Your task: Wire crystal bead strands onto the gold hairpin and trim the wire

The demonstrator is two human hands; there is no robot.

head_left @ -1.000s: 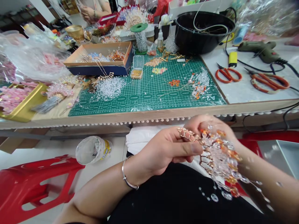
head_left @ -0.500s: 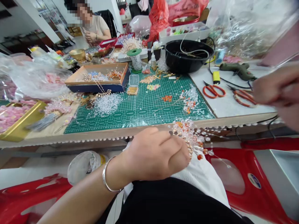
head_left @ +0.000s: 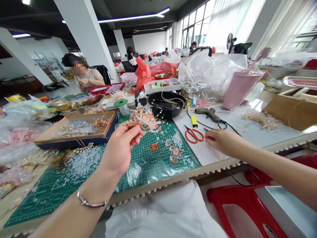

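Observation:
My left hand [head_left: 121,148] is raised over the green cutting mat [head_left: 184,163], pinching a gold-wire hair ornament [head_left: 145,120] strung with clear and orange crystal beads. A loose bunch of clear and orange beads [head_left: 173,148] lies on the mat just beyond it. My right hand [head_left: 221,142] rests on the white work surface [head_left: 223,152], its fingers over a second pair of scissors, whose handles it mostly hides. Close by lie orange-handled scissors [head_left: 194,135], not touched by my fingers. I cannot tell whether my right hand grips the hidden pair.
A cardboard tray [head_left: 109,120] of beaded pieces stands left of the mat, beside a black bowl [head_left: 165,105] and a glue gun [head_left: 209,114]. A pink tumbler [head_left: 239,91] and plastic bags stand behind. A seated co-worker [head_left: 86,76] works across the table. A red stool [head_left: 237,205] stands below right.
My view has tilted up from my lap to the table and room. The ornament has moved from my lap to above the mat in my left hand, and my right hand has come down by the scissors.

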